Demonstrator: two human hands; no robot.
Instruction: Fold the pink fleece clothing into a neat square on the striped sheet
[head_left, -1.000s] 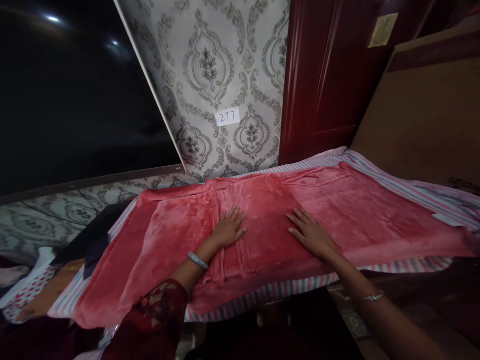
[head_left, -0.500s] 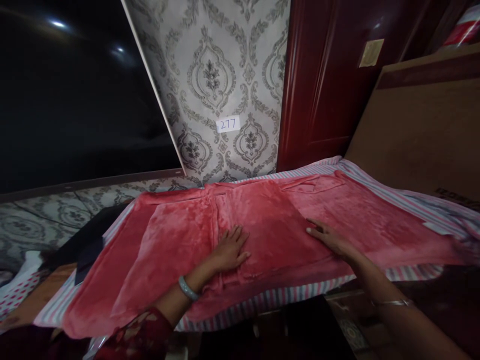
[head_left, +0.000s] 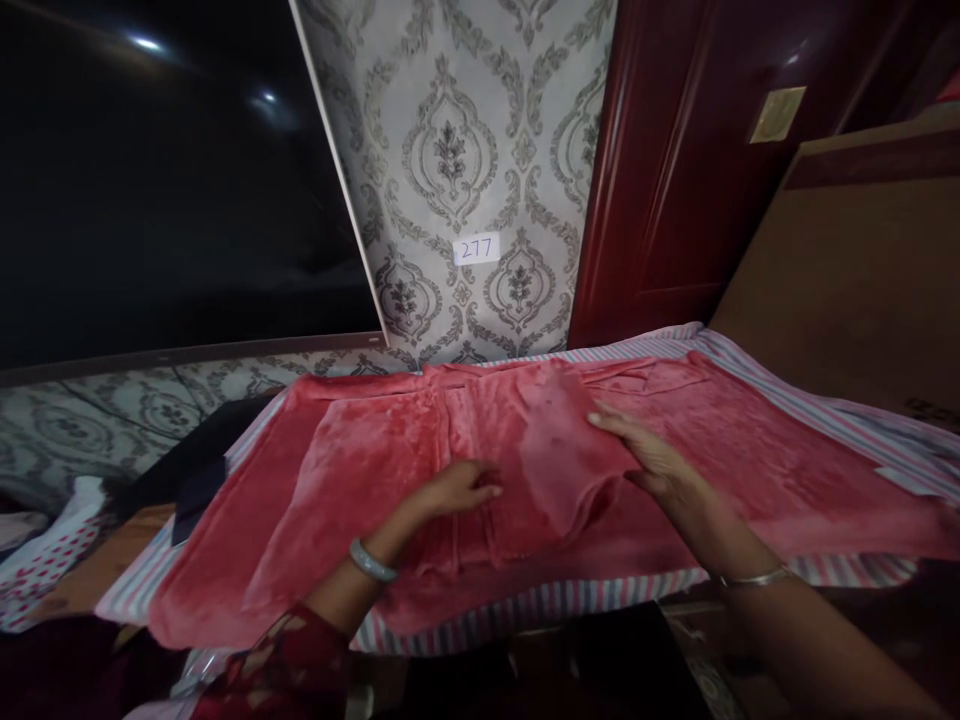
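A coral-red plush garment [head_left: 360, 470] lies spread out, with panels folded inward over its middle. My right hand [head_left: 656, 465] grips the edge of the right folded flap [head_left: 562, 455], which is lifted and curled over, its paler underside showing. Beside the middle seam, my left hand [head_left: 457, 488] rests on the plush with its thumb held apart and its fingers slightly bent. Under the garment is a striped cloth [head_left: 570, 600] in pink, grey and white, showing along the front and back edges.
A large dark television [head_left: 180, 190] stands at the left, before patterned wallpaper [head_left: 450, 150] bearing a paper label [head_left: 477, 248]. A cardboard box [head_left: 862, 270] is at the right, by a dark red door frame [head_left: 637, 180]. Dotted fabric [head_left: 56, 545] lies at far left.
My right hand has taken hold of the flap's edge and raised it leftward, where it lay flat before. My left hand stays near the middle seam, its fingers more bent. The view has shifted slightly.
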